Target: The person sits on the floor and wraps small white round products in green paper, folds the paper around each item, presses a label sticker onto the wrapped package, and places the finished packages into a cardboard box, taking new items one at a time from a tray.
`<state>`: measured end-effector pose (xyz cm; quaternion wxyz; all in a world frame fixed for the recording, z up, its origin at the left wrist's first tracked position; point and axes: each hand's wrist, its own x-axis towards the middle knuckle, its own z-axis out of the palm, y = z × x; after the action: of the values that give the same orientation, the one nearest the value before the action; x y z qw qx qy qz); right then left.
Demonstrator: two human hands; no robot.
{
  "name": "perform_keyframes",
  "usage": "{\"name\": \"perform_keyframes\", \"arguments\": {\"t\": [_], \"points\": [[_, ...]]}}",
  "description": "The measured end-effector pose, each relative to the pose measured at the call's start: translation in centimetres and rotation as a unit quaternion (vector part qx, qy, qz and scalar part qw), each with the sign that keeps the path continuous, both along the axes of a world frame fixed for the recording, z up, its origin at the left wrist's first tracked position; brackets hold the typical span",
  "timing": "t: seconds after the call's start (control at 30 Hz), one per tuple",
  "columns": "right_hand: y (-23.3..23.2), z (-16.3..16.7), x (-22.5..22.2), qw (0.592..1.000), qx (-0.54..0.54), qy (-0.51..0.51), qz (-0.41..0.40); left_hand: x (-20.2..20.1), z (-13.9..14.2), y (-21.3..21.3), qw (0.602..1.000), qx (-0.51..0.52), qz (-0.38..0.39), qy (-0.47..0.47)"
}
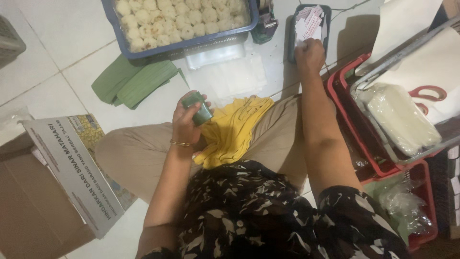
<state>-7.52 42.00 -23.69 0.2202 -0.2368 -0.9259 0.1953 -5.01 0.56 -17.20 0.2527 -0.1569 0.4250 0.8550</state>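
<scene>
Patterned sleeves filled the near edge. Left hand (188, 120) gripped a leaf-wrapped parcel (197, 108), fingers closed round it, above the lap. Right hand (309, 53) reached to one o'clock, fingers pinching paper slips (309, 21) in their tray (291, 38). Blue basket (112, 19) at twelve held many unwrapped balls (177, 17).

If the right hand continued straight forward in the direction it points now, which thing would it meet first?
The right hand reaches away from the body and already sits at the near edge of the small dark tray. Going straight on, it would probably meet the white paper slips in that tray first, though depth is hard to judge.
</scene>
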Motion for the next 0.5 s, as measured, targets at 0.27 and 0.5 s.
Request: {"name": "perform_keyframes", "arguments": {"t": [0.27, 0.5], "points": [[1.8, -1.1, 0.3, 0.974, -0.187, 0.130, -0.025, 0.1, 0.5, -0.4, 0.999, 0.019, 0.005, 0.048], [-1.8, 4.2, 0.6, 0.836, -0.441, 0.307, 0.105, -0.3, 1.2, 1.0, 0.997, 0.047, 0.033, 0.060]]}}
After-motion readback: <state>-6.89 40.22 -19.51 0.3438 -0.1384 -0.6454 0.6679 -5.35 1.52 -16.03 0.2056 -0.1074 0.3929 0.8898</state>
